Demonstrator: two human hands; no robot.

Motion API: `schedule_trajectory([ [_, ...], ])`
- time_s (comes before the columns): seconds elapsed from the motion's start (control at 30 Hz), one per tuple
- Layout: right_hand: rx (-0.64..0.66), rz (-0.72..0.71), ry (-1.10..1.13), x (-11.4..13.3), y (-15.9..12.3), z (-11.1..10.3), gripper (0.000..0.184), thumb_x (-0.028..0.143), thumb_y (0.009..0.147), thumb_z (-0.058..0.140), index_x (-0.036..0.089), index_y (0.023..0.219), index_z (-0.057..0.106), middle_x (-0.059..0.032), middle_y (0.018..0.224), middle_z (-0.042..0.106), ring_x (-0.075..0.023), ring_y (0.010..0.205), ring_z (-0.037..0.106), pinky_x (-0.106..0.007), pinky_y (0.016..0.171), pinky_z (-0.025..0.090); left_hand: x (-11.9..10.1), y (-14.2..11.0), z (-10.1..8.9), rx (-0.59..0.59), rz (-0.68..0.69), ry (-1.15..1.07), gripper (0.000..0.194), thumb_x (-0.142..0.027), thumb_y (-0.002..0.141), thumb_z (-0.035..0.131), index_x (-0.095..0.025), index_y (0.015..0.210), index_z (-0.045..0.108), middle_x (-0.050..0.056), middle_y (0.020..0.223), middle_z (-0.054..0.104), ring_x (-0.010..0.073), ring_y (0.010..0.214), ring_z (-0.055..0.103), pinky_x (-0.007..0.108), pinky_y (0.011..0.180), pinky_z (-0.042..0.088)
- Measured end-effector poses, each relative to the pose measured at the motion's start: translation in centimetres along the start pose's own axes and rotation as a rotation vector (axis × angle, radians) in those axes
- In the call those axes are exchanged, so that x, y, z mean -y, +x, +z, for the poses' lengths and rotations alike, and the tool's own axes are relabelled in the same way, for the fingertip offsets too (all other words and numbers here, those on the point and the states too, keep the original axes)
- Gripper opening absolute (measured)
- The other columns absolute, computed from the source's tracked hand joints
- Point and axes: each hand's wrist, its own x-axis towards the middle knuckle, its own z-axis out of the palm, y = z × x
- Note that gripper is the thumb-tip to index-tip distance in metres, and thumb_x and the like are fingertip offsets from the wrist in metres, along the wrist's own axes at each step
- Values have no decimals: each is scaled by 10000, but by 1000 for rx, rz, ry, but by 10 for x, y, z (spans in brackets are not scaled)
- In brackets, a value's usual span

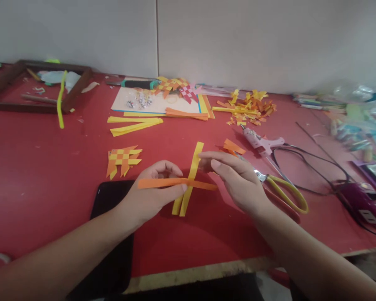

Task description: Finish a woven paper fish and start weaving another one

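Observation:
My left hand [152, 194] pinches the crossing point of paper strips: an orange strip [158, 182] running left to right and a folded yellow strip [192, 171] running up and down over the red table [50, 179]. My right hand [235, 177] is beside it, fingers extended, its fingertips touching the upper part of the yellow strip. A finished orange-and-yellow woven piece [123, 159] lies to the left of the hands.
Yellow-handled scissors [285, 190] and a pink glue gun [261, 142] lie right of my right hand, with black cables. A black tablet [109, 196] sits under my left wrist. Loose yellow strips [134, 124], paper scraps [247, 106] and woven pieces [175, 85] lie further back. A wooden frame [75, 90] lies far left.

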Motion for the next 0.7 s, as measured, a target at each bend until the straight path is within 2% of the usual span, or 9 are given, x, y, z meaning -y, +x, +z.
schedule_trajectory([
  [0.13,-182,-115,-300,4,11,-29,212,364,904,603,277,1075,694,-25,986,734,-176,898,694,-316,802,547,2,1,-2,-19,17,-29,198,-230,737,760,-198,792,572,-49,743,581,71,651,511,166,585,415],
  [0.23,-313,-86,-838,2,22,-79,224,308,907,564,244,1079,693,-79,1037,739,-215,883,693,-342,757,515,5,2,-4,-26,6,-33,200,-245,751,759,-203,815,575,-48,751,584,68,654,506,163,587,407],
  [0.27,-307,-37,-1055,0,25,-99,245,272,909,532,234,1089,693,-95,1019,743,-216,819,691,-345,707,498,5,3,-4,-26,4,-33,205,-248,750,763,-203,821,576,-51,745,579,65,650,499,161,586,402],
  [0.3,-307,-9,-1128,-2,29,-118,257,201,881,526,187,1061,708,-139,975,745,-245,797,683,-371,688,475,6,3,-5,-30,1,-35,212,-250,747,769,-202,825,578,-54,735,571,61,643,489,158,581,395],
  [0.37,-290,5,-1200,-8,36,-153,322,63,803,497,101,1030,722,-227,1015,730,-319,906,668,-426,735,445,7,3,-6,-35,-4,-51,225,-244,734,782,-197,819,580,-59,718,557,54,630,471,151,573,382],
  [0.43,-212,-15,-1245,-17,44,-179,434,-20,731,481,73,1083,718,-255,1131,701,-348,1047,632,-447,819,421,8,3,-7,-44,-25,-97,235,-238,725,792,-196,825,583,-60,728,560,50,633,475,149,577,387],
  [0.5,-116,-42,-1276,-26,54,-193,474,-37,696,506,106,1088,731,-231,1170,696,-336,1090,613,-443,850,402,8,4,-7,-53,-67,-172,249,-236,713,803,-196,819,581,-58,736,565,51,637,491,152,581,402],
  [0.6,1,-81,-1310,-38,68,-202,420,-41,657,543,157,954,765,-170,1028,746,-278,983,640,-406,812,394,5,7,-7,-61,-138,-325,278,-237,684,821,-193,763,559,-62,690,546,56,617,506,161,579,436],
  [0.7,32,-119,-1340,-39,76,-204,370,-27,639,566,182,877,758,-117,894,759,-235,865,643,-379,758,385,3,10,-8,-64,-164,-461,302,-228,668,833,-190,722,539,-65,664,550,63,631,552,177,630,497],
])
